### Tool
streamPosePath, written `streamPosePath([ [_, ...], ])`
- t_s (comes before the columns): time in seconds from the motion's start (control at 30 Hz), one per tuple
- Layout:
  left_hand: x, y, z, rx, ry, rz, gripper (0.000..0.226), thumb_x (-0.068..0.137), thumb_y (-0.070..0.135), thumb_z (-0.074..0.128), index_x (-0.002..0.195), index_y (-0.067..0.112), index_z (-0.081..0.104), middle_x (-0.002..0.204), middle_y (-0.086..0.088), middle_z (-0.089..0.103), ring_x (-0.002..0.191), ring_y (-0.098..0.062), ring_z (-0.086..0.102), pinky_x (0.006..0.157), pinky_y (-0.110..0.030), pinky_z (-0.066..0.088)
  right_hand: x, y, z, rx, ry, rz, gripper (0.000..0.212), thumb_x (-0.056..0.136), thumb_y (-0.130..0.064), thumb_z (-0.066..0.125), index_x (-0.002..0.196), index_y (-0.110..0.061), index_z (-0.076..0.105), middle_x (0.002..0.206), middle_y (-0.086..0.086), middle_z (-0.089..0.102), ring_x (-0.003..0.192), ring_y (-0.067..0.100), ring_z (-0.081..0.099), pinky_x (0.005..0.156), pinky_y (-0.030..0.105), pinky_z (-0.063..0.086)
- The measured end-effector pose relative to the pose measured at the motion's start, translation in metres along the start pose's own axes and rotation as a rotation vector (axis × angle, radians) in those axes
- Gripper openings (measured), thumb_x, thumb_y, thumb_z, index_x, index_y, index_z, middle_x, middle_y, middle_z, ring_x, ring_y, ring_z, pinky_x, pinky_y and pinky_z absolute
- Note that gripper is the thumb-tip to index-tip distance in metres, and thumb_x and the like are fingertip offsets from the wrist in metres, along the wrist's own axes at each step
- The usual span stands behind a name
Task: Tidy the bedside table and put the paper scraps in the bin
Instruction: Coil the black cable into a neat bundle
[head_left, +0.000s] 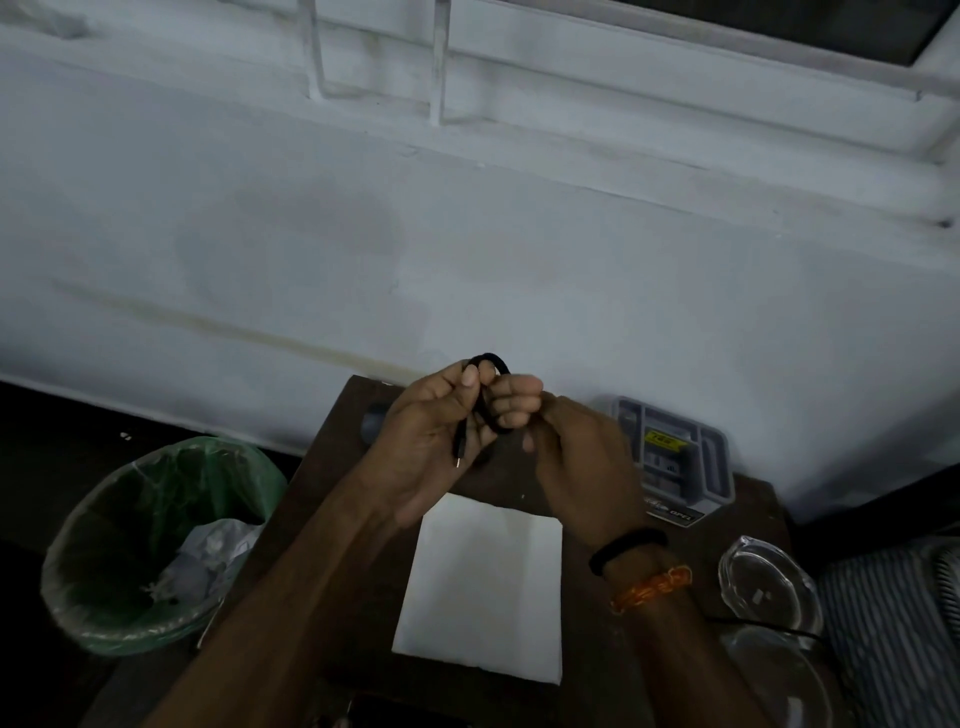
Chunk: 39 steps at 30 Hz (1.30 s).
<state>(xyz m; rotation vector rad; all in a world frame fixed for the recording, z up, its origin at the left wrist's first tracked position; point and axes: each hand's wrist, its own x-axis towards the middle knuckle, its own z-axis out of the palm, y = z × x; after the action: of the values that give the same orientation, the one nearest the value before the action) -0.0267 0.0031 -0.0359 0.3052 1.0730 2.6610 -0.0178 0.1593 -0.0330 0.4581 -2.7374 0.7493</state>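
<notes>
Both hands, left hand (426, 441) and right hand (571, 457), grip our half-coiled black cable (493, 364) above the surface (332, 457); scraps already fill the bin (156, 545), white sheet (483, 587) remains.

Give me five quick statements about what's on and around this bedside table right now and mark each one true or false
1. Both hands hold a coiled black cable above the table. True: the left hand and the right hand both grip it.
2. The bin stands to the right of the table. False: it stands to the left, on the floor.
3. The bin has a green liner and crumpled paper inside. True.
4. The white sheet lies inside the bin. False: it lies flat on the table, below the hands.
5. A grey compartment box sits at the table's far right. True.
</notes>
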Motion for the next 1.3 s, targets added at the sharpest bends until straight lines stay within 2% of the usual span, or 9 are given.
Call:
streamPosePath([
  [0.2,0.008,-0.008,0.002,0.145,0.092,0.124,0.019,0.101,-0.003,0.028,0.1,0.002,0.046,0.132,-0.03,0.055,0.118,-0.035,0.06,0.105,-0.037,0.047,-0.003,-0.003,0.003,-0.038,-0.159,-0.007,0.034,0.102,-0.031,0.04,0.075,-0.019,0.056,0.063,-0.005,0.054,0.055,0.01,0.049,0.054,0.026,0.039],
  [0.3,0.009,-0.017,-0.007,0.431,0.172,0.188,0.014,0.102,0.0,0.034,0.112,-0.003,0.045,0.135,-0.018,0.057,0.127,-0.026,0.057,0.111,-0.035,0.043,-0.003,-0.004,0.002,-0.048,-0.218,-0.017,0.026,0.098,-0.033,0.047,0.08,-0.02,0.062,0.063,-0.008,0.05,0.053,0.006,0.041,0.05,0.018,0.026],
  [0.43,0.005,-0.027,-0.024,0.902,0.128,0.201,0.018,0.104,0.012,0.037,0.118,0.006,0.048,0.131,0.007,0.059,0.123,-0.005,0.056,0.104,-0.025,0.046,-0.004,-0.011,-0.006,0.029,-0.25,-0.06,0.011,0.091,-0.021,0.052,0.085,-0.021,0.061,0.071,-0.007,0.06,0.061,0.01,0.052,0.058,0.031,0.046],
  [0.5,0.002,-0.031,-0.029,1.007,0.086,0.182,0.016,0.104,0.02,0.038,0.112,0.015,0.051,0.113,0.007,0.064,0.106,-0.009,0.062,0.092,-0.031,0.052,-0.001,-0.013,-0.012,0.04,-0.225,-0.091,0.011,0.091,-0.019,0.051,0.086,-0.022,0.06,0.076,-0.007,0.063,0.067,0.012,0.057,0.063,0.037,0.049],
  [0.63,0.002,-0.026,-0.029,0.923,0.091,0.153,0.018,0.101,0.028,0.04,0.099,0.025,0.058,0.089,0.007,0.064,0.088,-0.011,0.061,0.082,-0.031,0.05,0.005,-0.009,-0.024,0.117,-0.148,-0.119,0.012,0.095,-0.022,0.054,0.09,-0.022,0.065,0.082,-0.008,0.066,0.074,0.007,0.059,0.068,0.031,0.048],
  [0.83,0.001,-0.014,-0.012,0.726,0.05,0.127,0.029,0.099,0.023,0.039,0.077,0.015,0.056,0.067,-0.009,0.043,0.067,-0.022,0.041,0.068,-0.033,0.036,0.006,-0.012,-0.027,0.118,-0.021,-0.171,0.014,0.098,-0.019,0.052,0.092,-0.018,0.064,0.085,-0.006,0.062,0.077,0.009,0.056,0.07,0.025,0.045],
  [1.03,-0.004,-0.009,-0.008,0.711,-0.06,-0.025,0.039,0.1,0.031,0.035,0.085,0.006,0.062,0.059,-0.007,0.041,0.059,-0.018,0.039,0.063,-0.034,0.033,0.007,-0.003,-0.024,0.049,0.113,-0.082,0.013,0.098,-0.016,0.054,0.092,-0.017,0.065,0.09,-0.004,0.063,0.078,0.014,0.058,0.069,0.034,0.049],
  [1.17,-0.006,-0.005,-0.007,0.522,-0.052,-0.063,0.034,0.099,0.029,0.039,0.084,0.007,0.06,0.058,0.0,0.039,0.057,-0.013,0.037,0.057,-0.02,0.035,0.005,0.005,-0.013,0.045,0.094,0.04,0.02,0.101,-0.02,0.045,0.094,-0.017,0.063,0.085,-0.001,0.062,0.076,0.018,0.058,0.068,0.042,0.048],
  [1.3,-0.005,-0.007,-0.004,0.369,0.066,-0.037,0.031,0.102,0.02,0.035,0.085,0.004,0.055,0.059,-0.003,0.045,0.059,-0.017,0.041,0.06,-0.027,0.036,-0.002,0.003,0.005,0.052,-0.077,0.114,0.025,0.102,-0.028,0.037,0.091,-0.016,0.056,0.074,0.004,0.062,0.07,0.023,0.06,0.066,0.043,0.049],
])
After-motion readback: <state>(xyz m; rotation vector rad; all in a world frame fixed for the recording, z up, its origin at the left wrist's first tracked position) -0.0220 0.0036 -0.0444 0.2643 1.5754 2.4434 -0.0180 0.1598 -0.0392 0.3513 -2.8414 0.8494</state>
